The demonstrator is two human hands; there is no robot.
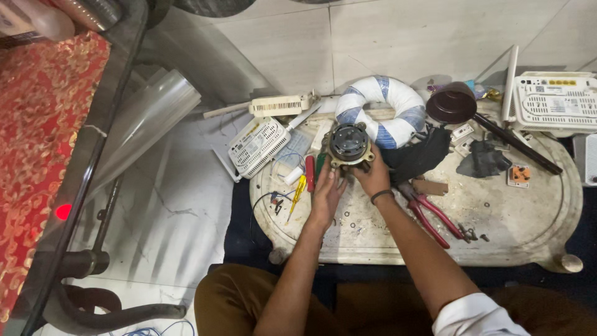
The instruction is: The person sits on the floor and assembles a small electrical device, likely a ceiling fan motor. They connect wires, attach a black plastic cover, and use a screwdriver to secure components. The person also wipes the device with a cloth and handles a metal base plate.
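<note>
Red patterned fabric (pixel 37 124) fills the far left edge, beside a dark metal frame (pixel 93 155) and a sheet of clear plastic (pixel 149 118) lying on the pale floor. Moving right, you see two white slotted router cases (pixel 258 144) at the left rim of your low, scuffed work board (pixel 516 218), with a yellow-handled screwdriver (pixel 297 193) and a red-handled one (pixel 310 173) just beside them. At centre, your left hand (pixel 326 193) rises from below with its fingers extended, the fingertips touching the lower left edge of the round motor assembly (pixel 350 144), a dark disc set in a brass-coloured flanged housing. Your right hand (pixel 375 175), a dark band at its wrist, curls around the lower right side of that housing and holds it above the board. Behind it lies a ring wound in white and blue tape (pixel 388 109). Further right you find red-handled pliers (pixel 432 214), a dark round pan (pixel 453 104) with a long handle, and a white router (pixel 553 99) with an upright antenna.
</note>
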